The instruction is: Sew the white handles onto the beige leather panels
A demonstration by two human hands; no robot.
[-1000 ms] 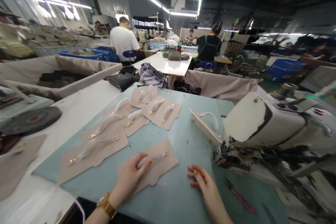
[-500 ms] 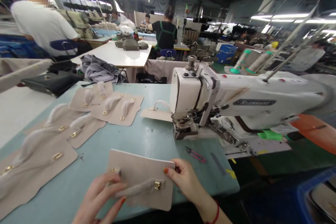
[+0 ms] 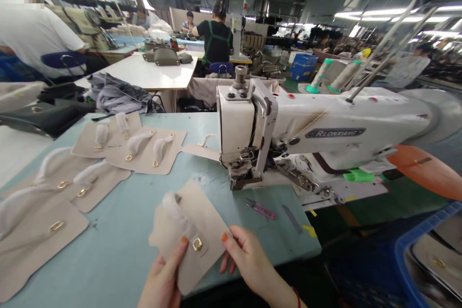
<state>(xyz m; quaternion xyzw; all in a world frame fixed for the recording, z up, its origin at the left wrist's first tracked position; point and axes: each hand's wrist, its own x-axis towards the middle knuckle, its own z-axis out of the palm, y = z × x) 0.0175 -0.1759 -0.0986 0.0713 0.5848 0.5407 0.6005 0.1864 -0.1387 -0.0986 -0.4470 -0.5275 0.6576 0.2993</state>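
A beige bag panel (image 3: 210, 221) is held in both hands, tilted above the pale green tabletop. On it a handle (image 3: 179, 216) in whitish wrapping runs down to a gold ring fitting (image 3: 197, 244). My left hand (image 3: 164, 274) grips the lower left edge, thumb on top, its other fingers mostly hidden underneath. With thumb and fingers, my right hand (image 3: 249, 260) pinches the right corner. Just beyond, pink-handled thread snips (image 3: 260, 208) lie beside a grey strip (image 3: 292, 219). Another beige panel (image 3: 202, 150) lies partly behind the sewing machine's head (image 3: 236, 130).
Several similar panels with wrapped handles (image 3: 159, 156) cover the table's left side. The sewing machine arm (image 3: 325, 115) reaches across the right. A blue crate (image 3: 400, 250) holding panels stands low at right. Co-workers sit beyond at a white table (image 3: 173, 74).
The panel has been turned, its handle now slanting up and away to the left. My left hand has shifted from the handle to the panel's lower edge. The view has swung slightly right.
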